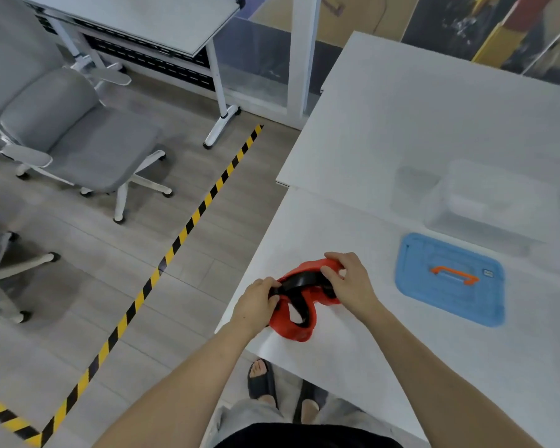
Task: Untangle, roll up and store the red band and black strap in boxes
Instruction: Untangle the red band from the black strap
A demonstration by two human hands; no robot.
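A red band (293, 329) and a black strap (303, 281) lie tangled together near the left edge of the white table (353, 350). My left hand (257, 302) grips the left end of the bundle, fingers on the black strap. My right hand (348, 281) clamps the right end, over both the red band and the strap. The black strap loops across and through the red band. A clear plastic box (485, 202) stands to the far right, and a blue lid with an orange handle (450, 279) lies flat in front of it.
The table's left edge runs just beside my left hand, with the floor below. Yellow-black tape (181, 234) crosses the floor. Grey office chairs (78, 137) and another desk (143, 24) stand to the left. A second tabletop (434, 108) adjoins behind.
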